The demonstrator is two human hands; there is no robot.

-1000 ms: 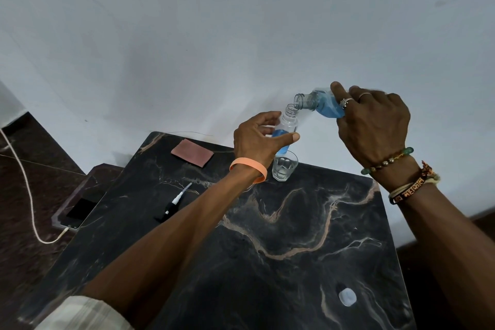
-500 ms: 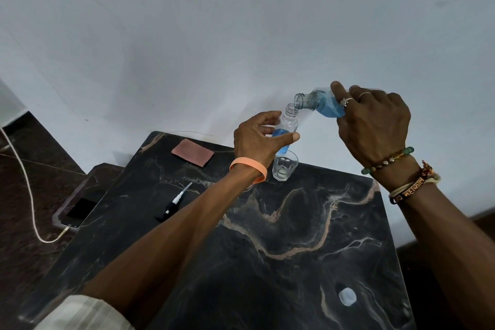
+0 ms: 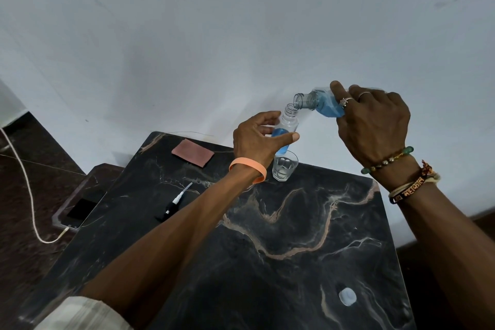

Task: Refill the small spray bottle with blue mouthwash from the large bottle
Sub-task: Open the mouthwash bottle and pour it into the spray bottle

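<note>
The black marbled tabletop (image 3: pixel 267 276) fills the near and middle scene, exactly as it did a second ago. Over its far edge both hands hold the same pose as before. The right hand (image 3: pixel 375 126) grips the large bottle (image 3: pixel 318 104), fingers curled over its body. The bottle is tipped to the left, blue mouthwash (image 3: pixel 328 108) pooled in its body near the hand, the neck looking clear. The left hand (image 3: pixel 257 139) grips the small spray bottle (image 3: pixel 288 126) between thumb and fingers, nearly upright, in the air above the tabletop. Its open neck sits just below and left of the large bottle's mouth, and neither mouth has shifted. No stream can be made out between them, and the blue in the small bottle's lower part stands at about the same level as earlier.

Under the left hand a clear glass (image 3: pixel 284 167) stands on the tabletop. To the far left lies a reddish pad (image 3: pixel 192 153), and off the left edge, lower down, a phone (image 3: pixel 80 209). The pump head (image 3: pixel 174 202) lies left of the forearm. A pale cap (image 3: pixel 347 297) lies near right. None of these has moved.
</note>
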